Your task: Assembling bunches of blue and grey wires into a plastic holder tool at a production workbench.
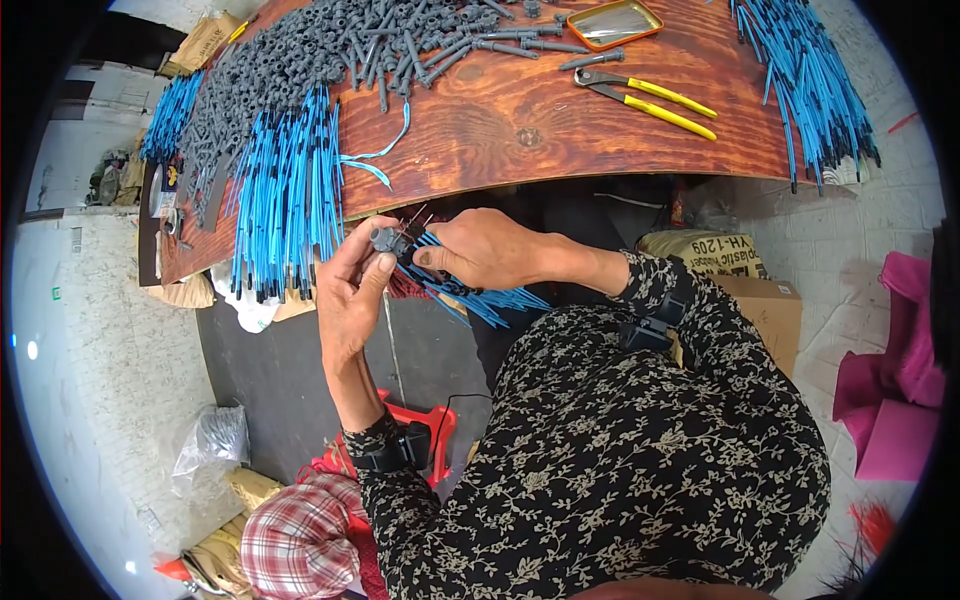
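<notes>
My left hand [350,290] pinches a grey plastic fitting [388,240] with a round, hollow end. Close against it is my right hand [482,248], its fingers curled and closed; what they grip is mostly hidden. Thin dark wire-like ends stick up between the two hands, and a bit of blue shows beside the right fingertips. Below my hands a bundle of thin blue tubes [500,303] with black ends lies across my lap, under the table's edge.
The wooden table [560,140] bears a heap of grey plastic fittings [290,55], yellow-handled pincers [650,98] and a small orange-rimmed tray [614,22]. Blue tube bundles hang over its edge at left [285,195] and right [810,80]. A red stool [440,440] stands below.
</notes>
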Demonstrator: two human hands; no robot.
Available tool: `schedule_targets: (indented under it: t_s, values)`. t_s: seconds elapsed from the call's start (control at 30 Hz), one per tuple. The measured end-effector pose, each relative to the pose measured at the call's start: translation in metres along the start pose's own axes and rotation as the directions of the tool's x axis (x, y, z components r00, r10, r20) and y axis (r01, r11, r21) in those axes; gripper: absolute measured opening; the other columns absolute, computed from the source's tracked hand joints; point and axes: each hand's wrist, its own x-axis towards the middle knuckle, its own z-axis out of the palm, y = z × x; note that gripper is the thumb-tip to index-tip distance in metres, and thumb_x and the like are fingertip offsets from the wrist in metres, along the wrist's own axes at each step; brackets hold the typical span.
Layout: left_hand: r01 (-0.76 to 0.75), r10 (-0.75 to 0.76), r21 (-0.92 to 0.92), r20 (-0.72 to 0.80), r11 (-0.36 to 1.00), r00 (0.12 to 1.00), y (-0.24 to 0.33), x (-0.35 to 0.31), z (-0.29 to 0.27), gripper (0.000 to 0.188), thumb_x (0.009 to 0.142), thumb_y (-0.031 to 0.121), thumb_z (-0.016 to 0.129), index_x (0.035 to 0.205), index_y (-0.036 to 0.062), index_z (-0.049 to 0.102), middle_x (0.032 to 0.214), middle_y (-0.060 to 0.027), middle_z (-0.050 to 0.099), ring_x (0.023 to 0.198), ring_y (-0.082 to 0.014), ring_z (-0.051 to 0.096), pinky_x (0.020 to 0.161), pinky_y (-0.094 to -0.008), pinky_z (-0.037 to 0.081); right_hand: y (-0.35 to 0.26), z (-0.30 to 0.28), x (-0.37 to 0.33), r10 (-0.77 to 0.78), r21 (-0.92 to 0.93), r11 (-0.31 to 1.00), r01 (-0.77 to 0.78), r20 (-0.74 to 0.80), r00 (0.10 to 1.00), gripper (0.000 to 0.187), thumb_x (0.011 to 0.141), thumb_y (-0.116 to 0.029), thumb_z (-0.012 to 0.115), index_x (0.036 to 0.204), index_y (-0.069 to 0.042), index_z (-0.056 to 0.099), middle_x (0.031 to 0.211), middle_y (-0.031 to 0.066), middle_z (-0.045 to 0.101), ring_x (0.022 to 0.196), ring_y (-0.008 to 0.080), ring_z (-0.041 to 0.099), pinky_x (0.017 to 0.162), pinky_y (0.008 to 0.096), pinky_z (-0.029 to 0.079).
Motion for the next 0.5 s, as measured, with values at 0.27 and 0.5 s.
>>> schedule_targets:
  t_s: [0.27, 0.5]
  values:
    - [-0.004, 0.012, 0.083, -0.084, 0.997, 0.996, 0.0, -0.004, 0.007, 0.032, 0.09, 0.002, 0.061, 0.122, 0.0022, 0.06, 0.092, 0.004, 0.057, 0.076, -0.0028, 0.046, 0.064, -0.0189, 0.037, -0.007, 0.008, 0.0, 0.023, -0.099, 0.994, -0.037, -0.139, 0.99, 0.037, 0.095, -0.034, 0.053, 0.079, -0.001, 0.059, 0.063, 0.02, 0.059, 0.061, 0.0422, 0.059, 0.057, 0.0506, 0.043]
    - [-0.057, 0.077, 0.152, -0.126, 0.987, 0.989, -0.002, -0.011, 0.012, 0.031, 0.09, 0.002, 0.061, 0.122, 0.0021, 0.06, 0.089, 0.0042, 0.056, 0.073, -0.003, 0.045, 0.063, -0.0195, 0.036, -0.001, 0.007, 0.001, -0.007, 0.013, 1.0, 0.009, -0.153, 0.988, 0.044, 0.092, -0.038, 0.056, 0.072, 0.001, 0.061, 0.062, 0.0239, 0.059, 0.06, 0.0422, 0.06, 0.056, 0.052, 0.044]
